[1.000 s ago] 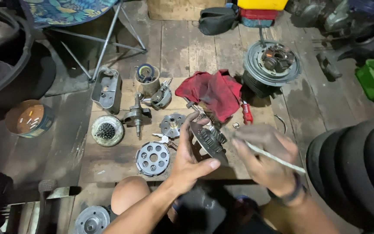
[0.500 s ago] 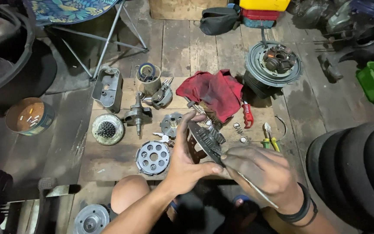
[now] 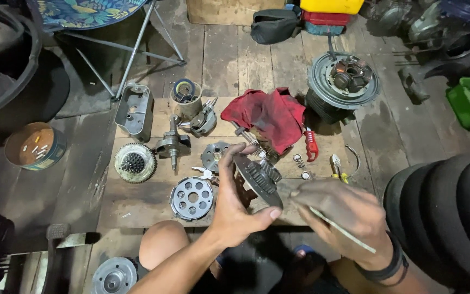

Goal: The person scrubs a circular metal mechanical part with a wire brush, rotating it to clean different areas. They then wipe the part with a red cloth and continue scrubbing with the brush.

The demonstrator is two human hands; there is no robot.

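A toothed wheel and a round plate with holes lie flat on the board. Your left hand grips the gear disc on edge above the board, so you can reach its face. Your right hand pinches a thin stick, pointed at it.

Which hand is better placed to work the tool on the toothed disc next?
Right. The right hand already grips the thin tool beside the toothed disc, while the left hand is occupied holding that disc up.
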